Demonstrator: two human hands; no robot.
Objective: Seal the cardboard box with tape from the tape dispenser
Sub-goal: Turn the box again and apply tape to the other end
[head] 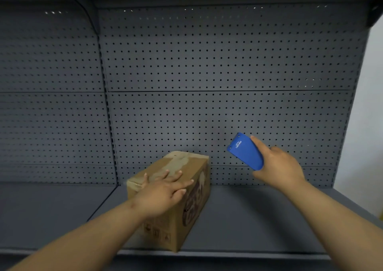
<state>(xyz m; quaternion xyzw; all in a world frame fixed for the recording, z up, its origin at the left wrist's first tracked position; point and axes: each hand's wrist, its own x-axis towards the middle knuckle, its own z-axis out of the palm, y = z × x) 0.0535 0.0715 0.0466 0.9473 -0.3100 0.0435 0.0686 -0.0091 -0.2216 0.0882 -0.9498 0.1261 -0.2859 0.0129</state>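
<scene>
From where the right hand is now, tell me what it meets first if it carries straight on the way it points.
Probably the pegboard back panel. The right hand holds the blue tape dispenser aimed up and left, above the cardboard box; depth is unclear.

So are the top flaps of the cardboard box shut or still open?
Shut. The cardboard box has its top flaps lying flat, tape already along the seam, and the left hand pressing flat on them.

dark grey pegboard back wall (207, 63), grey shelf (248, 219), pale wall (371, 105) at right
</scene>
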